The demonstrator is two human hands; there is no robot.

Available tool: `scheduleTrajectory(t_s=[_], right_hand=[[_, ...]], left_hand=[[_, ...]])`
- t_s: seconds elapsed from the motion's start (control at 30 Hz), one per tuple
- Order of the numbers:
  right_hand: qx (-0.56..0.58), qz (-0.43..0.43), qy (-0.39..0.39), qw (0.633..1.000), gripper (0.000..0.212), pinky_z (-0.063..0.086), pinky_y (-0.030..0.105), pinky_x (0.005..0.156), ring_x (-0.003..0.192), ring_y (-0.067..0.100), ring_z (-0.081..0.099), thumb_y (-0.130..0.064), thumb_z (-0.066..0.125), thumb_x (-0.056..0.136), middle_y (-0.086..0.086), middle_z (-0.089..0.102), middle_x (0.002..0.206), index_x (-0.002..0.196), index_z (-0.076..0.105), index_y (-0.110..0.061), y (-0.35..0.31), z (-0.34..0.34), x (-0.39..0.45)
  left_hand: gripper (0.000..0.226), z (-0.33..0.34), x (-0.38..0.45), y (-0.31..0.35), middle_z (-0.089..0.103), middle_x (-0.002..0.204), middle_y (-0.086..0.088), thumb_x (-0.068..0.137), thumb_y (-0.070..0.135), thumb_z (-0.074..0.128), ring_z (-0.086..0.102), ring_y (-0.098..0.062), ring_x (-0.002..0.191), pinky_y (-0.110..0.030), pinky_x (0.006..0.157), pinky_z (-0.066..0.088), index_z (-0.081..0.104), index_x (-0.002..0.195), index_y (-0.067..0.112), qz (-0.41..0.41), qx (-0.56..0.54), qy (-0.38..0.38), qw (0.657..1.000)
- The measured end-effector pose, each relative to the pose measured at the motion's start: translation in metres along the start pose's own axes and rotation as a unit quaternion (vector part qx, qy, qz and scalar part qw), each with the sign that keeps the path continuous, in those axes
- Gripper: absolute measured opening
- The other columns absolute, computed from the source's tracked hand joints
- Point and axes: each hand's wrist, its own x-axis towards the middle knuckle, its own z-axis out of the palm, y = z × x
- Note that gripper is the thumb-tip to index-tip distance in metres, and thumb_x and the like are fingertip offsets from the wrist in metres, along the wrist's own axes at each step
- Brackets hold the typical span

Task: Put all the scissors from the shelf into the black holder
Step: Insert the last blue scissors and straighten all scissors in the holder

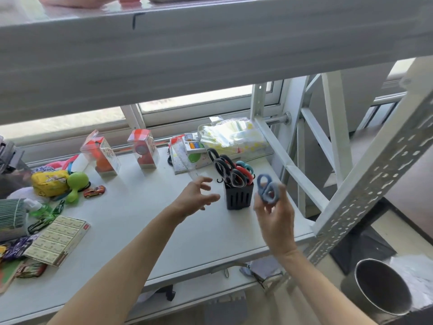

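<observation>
The black holder point(238, 197) stands on the white shelf point(145, 214) toward its right side. Several scissors point(228, 168) with black, red and teal handles stick up out of it. My right hand point(276, 216) is just right of the holder and grips blue-handled scissors point(268, 188), handles up, blades hidden behind my fingers. Left of the holder, my left hand point(195, 195) hovers with fingers spread and holds nothing.
Two clear toy boxes point(100, 157) stand at the back, a bag of packets point(234, 137) at the back right. A yellow pouch point(50, 182), green maraca, toy cars and a card box point(58, 239) fill the left. A shelf beam point(210, 50) hangs overhead; a metal post point(375, 174) rises right.
</observation>
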Motion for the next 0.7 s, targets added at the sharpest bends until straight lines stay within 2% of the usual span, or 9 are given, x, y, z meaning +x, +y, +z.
scheduleTrajectory(t_s=[0.07,0.13,0.23,0.37,0.43,0.53,0.7], right_hand=[[-0.019,0.006,0.052,0.998,0.017,0.043,0.008,0.059,0.063,0.004,0.057,-0.009,0.062,0.092,-0.003,0.058,0.076,0.095,0.046,-0.009,0.001,-0.012,0.028],[-0.025,0.023,0.080,0.996,0.018,0.046,0.010,0.062,0.065,0.002,0.057,-0.013,0.063,0.093,-0.010,0.057,0.078,0.098,0.048,-0.004,0.003,-0.015,0.056],[-0.031,0.020,0.076,0.996,0.020,0.049,0.011,0.065,0.070,0.011,0.059,-0.017,0.063,0.093,-0.005,0.061,0.087,0.102,0.052,-0.003,0.007,-0.008,0.088],[-0.046,0.011,-0.001,0.999,0.018,0.057,0.034,0.067,0.073,0.021,0.067,-0.022,0.062,0.093,0.004,0.068,0.086,0.100,0.050,-0.012,0.018,0.008,0.109],[-0.070,0.011,-0.042,0.997,0.018,0.059,0.039,0.068,0.074,0.023,0.068,-0.023,0.062,0.092,0.009,0.069,0.087,0.102,0.050,-0.014,0.022,0.015,0.111],[-0.085,0.015,-0.077,0.993,0.020,0.059,0.038,0.070,0.076,0.023,0.070,-0.021,0.063,0.092,0.013,0.071,0.092,0.106,0.055,-0.009,0.022,0.017,0.109],[-0.151,0.003,-0.137,0.979,0.019,0.048,0.029,0.066,0.075,0.027,0.068,-0.027,0.057,0.095,0.013,0.073,0.085,0.101,0.061,-0.010,0.022,0.018,0.104]], left_hand=[[0.077,0.013,0.005,0.004,0.047,0.141,-0.009,0.083,0.024,0.075,0.067,-0.021,0.090,-0.022,0.061,0.052,0.034,0.149,0.019,-0.001,0.004,0.003,1.000],[0.085,0.025,0.009,0.009,0.042,0.146,-0.008,0.080,0.023,0.078,0.067,-0.025,0.097,-0.022,0.058,0.051,0.030,0.150,0.020,0.003,0.008,0.016,1.000],[0.075,0.040,0.013,0.015,0.045,0.138,-0.003,0.077,0.022,0.080,0.062,-0.023,0.103,-0.022,0.056,0.051,0.040,0.140,0.016,0.031,0.027,0.047,0.998],[0.068,0.050,0.014,0.020,0.057,0.124,-0.003,0.065,0.029,0.081,0.059,-0.026,0.113,-0.045,0.083,0.057,0.051,0.126,0.023,0.049,0.013,0.093,0.994],[0.067,0.052,0.015,0.020,0.061,0.122,-0.003,0.066,0.026,0.080,0.058,-0.023,0.114,-0.045,0.090,0.055,0.053,0.127,0.022,0.058,0.011,0.110,0.992],[0.064,0.054,0.017,0.021,0.064,0.123,-0.002,0.070,0.021,0.081,0.057,-0.020,0.116,-0.037,0.099,0.048,0.055,0.128,0.020,0.066,0.015,0.118,0.991],[0.063,0.055,0.020,0.018,0.064,0.122,-0.002,0.070,0.021,0.081,0.057,-0.020,0.116,-0.036,0.099,0.048,0.055,0.128,0.020,0.076,0.022,0.127,0.989]])
